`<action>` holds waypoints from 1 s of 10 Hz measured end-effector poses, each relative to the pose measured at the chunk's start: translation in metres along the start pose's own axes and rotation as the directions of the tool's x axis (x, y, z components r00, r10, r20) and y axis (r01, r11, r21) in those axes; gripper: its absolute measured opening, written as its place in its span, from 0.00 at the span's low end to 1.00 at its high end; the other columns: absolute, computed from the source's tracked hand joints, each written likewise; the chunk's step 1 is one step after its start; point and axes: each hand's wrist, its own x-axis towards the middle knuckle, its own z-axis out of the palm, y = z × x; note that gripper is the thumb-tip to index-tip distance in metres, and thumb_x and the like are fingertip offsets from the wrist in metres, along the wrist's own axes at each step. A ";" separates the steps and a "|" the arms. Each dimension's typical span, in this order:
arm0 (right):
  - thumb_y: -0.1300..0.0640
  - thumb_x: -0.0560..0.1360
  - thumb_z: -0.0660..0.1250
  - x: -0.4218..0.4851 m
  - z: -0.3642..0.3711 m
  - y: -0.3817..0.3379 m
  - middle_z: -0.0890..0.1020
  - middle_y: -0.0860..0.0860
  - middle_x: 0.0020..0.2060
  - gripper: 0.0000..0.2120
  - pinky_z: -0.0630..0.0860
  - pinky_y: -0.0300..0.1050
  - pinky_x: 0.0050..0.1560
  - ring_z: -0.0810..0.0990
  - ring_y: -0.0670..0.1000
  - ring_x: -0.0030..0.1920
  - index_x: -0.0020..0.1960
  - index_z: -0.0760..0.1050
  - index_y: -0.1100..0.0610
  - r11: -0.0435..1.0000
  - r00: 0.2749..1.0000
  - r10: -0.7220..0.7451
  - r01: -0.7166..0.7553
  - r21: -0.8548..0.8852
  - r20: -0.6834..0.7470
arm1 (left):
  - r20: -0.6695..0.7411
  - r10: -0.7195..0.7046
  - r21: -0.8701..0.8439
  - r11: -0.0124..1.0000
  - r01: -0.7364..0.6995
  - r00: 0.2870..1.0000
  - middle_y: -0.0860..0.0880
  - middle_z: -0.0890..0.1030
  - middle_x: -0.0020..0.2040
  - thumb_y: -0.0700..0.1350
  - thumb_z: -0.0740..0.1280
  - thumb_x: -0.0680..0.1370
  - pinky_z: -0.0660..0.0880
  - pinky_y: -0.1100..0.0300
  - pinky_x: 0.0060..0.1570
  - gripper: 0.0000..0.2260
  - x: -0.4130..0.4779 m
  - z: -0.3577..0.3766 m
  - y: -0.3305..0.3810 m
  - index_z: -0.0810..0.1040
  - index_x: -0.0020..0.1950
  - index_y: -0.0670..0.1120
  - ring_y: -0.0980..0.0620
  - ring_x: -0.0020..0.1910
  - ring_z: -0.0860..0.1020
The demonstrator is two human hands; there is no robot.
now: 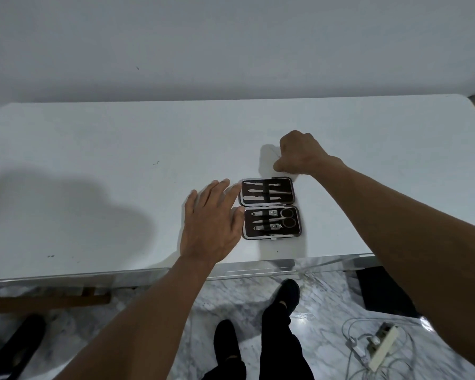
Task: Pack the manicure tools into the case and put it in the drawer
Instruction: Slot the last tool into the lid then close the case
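Observation:
A small manicure case [271, 207] lies open flat on the white table [121, 160], near its front edge. Its dark lining holds metal tools under elastic straps: files and pushers in the far half [266, 191], scissors [285, 218], clippers and tweezers in the near half. My left hand [213, 223] rests flat with fingers spread, its fingertips touching the case's left side. Just behind the case's far edge is my right hand [299, 154], its fingers curled down toward the table; whether it holds anything is hidden.
A wall rises right behind the table. Below the front edge I see a marble floor, my legs and dark shoes [285, 294], a power strip with cables [381, 346] at right, and a wooden bar [47, 300] at left.

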 end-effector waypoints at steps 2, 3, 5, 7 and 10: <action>0.63 0.67 0.67 -0.024 -0.008 0.018 0.79 0.48 0.37 0.07 0.74 0.42 0.42 0.78 0.53 0.44 0.44 0.79 0.55 0.991 0.995 -0.099 0.100 0.089 -0.013 | -0.010 0.006 0.000 1.000 -0.006 1.000 0.53 0.70 0.72 0.55 0.53 0.79 0.60 0.44 0.72 0.22 0.000 0.002 0.000 0.66 0.72 0.55 0.51 0.73 0.65; 0.62 0.70 0.64 -0.036 -0.011 0.024 0.84 0.49 0.41 0.11 0.79 0.46 0.51 0.80 0.53 0.46 0.46 0.83 0.56 0.985 0.985 -0.166 0.168 0.039 -0.046 | -0.016 0.007 -0.010 1.000 -0.007 1.000 0.53 0.70 0.72 0.55 0.53 0.79 0.60 0.44 0.72 0.22 0.000 0.002 0.000 0.67 0.72 0.55 0.51 0.73 0.65; 0.62 0.70 0.63 -0.057 -0.012 0.033 0.86 0.51 0.45 0.14 0.76 0.41 0.47 0.77 0.49 0.40 0.50 0.83 0.54 0.966 0.966 -0.255 0.253 -0.049 -0.039 | -0.028 0.009 -0.016 1.000 -0.010 1.000 0.53 0.70 0.72 0.55 0.53 0.79 0.60 0.44 0.72 0.22 0.000 0.003 -0.001 0.67 0.73 0.55 0.52 0.73 0.66; 0.60 0.69 0.64 -0.071 -0.013 0.039 0.85 0.48 0.42 0.12 0.78 0.47 0.47 0.81 0.54 0.45 0.49 0.82 0.50 0.943 0.954 -0.300 0.296 -0.151 -0.004 | -0.041 0.015 -0.018 1.000 -0.016 0.999 0.52 0.71 0.72 0.54 0.54 0.79 0.60 0.44 0.71 0.21 -0.001 0.003 -0.001 0.67 0.73 0.55 0.51 0.72 0.66; 0.59 0.70 0.64 -0.068 -0.006 0.033 0.85 0.52 0.45 0.11 0.79 0.49 0.46 0.81 0.59 0.46 0.49 0.82 0.50 0.932 0.959 -0.284 0.277 -0.235 0.003 | -0.051 0.009 -0.023 1.000 -0.010 0.999 0.53 0.71 0.71 0.54 0.55 0.79 0.61 0.44 0.71 0.21 -0.001 0.004 -0.001 0.68 0.72 0.55 0.52 0.72 0.67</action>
